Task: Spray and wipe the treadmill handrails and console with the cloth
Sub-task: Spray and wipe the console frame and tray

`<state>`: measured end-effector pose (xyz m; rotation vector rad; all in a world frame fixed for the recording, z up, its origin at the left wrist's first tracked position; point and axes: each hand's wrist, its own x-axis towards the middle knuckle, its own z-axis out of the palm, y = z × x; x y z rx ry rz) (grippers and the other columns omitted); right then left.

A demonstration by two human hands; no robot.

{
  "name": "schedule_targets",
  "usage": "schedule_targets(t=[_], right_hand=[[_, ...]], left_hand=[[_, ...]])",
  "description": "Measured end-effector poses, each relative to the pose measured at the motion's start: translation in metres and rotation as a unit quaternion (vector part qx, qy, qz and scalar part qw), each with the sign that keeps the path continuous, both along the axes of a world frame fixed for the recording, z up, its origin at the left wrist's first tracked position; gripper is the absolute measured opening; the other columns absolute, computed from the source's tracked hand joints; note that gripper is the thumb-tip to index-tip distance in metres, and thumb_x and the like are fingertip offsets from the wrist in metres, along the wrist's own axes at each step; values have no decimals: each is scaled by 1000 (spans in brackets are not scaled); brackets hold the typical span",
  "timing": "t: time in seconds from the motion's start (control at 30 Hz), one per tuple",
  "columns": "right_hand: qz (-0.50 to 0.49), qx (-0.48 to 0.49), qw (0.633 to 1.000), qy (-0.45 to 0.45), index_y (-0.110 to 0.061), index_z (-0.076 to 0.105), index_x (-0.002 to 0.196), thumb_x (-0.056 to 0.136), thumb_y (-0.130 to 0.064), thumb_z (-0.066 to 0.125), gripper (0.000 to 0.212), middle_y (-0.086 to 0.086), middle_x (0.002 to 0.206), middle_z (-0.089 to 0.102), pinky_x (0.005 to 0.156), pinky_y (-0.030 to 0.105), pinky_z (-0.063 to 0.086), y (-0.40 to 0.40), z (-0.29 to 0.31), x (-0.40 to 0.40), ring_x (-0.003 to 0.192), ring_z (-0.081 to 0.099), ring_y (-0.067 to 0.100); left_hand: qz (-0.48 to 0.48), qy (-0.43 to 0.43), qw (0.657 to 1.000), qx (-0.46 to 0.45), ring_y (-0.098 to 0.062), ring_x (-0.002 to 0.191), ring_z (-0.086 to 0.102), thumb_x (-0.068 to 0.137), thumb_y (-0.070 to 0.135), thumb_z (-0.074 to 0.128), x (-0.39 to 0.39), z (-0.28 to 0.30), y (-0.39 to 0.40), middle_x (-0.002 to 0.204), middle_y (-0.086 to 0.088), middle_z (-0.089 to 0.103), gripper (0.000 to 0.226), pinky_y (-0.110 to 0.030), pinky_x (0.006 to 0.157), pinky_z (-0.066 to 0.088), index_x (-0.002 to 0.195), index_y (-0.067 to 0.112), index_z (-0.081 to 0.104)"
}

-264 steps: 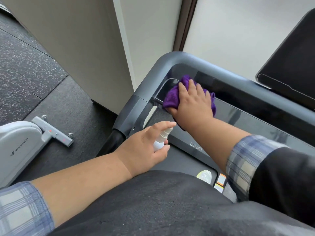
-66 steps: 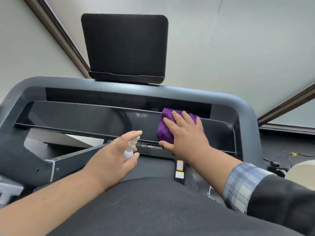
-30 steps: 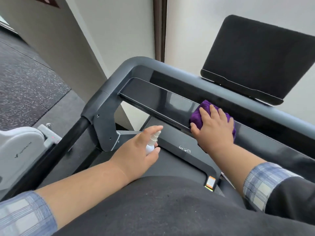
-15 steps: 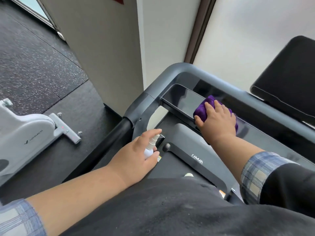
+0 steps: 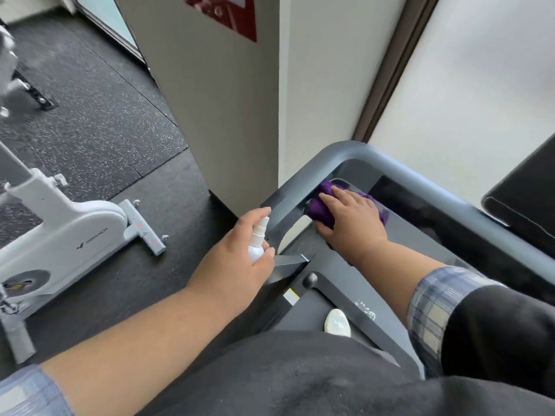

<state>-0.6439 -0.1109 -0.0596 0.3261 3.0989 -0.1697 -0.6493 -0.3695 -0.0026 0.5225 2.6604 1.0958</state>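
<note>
- My right hand [image 5: 353, 219] lies palm-down on the purple cloth [image 5: 322, 209], fingers spread and fairly straight over it, pressing it flat rather than clutching it.
- The cloth sits at the far left end of the glossy black console panel [image 5: 402, 226], tucked into the inside of the grey handrail [image 5: 345, 153] where the rail bends round its corner. Purple shows past my fingertips and along both sides of my hand.
- My left hand [image 5: 237, 259] is wrapped around a small white spray bottle [image 5: 256, 246]: thumb and lower fingers curl round its body, and my forefinger reaches over the top of the nozzle.
- The bottle stands nearly upright, just left of the handrail's corner and apart from it, not touching the cloth.
- Both forearms are bare, with plaid cuffs pushed up; the right plaid sleeve [image 5: 435, 307] shows beside a dark outer layer.
- Below my arms I see the treadmill's dark deck and the pale toe of a shoe [image 5: 338, 322].
- On the rubber floor to my left stands a white exercise bike [image 5: 60, 235].
- A black tablet holder [image 5: 522, 199] rises at the right edge above the rail.
</note>
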Motion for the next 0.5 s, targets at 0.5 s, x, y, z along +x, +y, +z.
schedule_targets(t=[0.5], right_hand=[[-104, 6, 994, 32, -32, 38, 147, 75, -78, 57, 88, 5, 152, 38, 110, 47, 36, 123, 36, -17, 134, 38, 31]], left_hand=[[-54, -20, 998, 5, 9, 94, 54, 89, 35, 60, 7, -3, 62, 106, 31, 57, 65, -9, 72, 38, 123, 76, 23]])
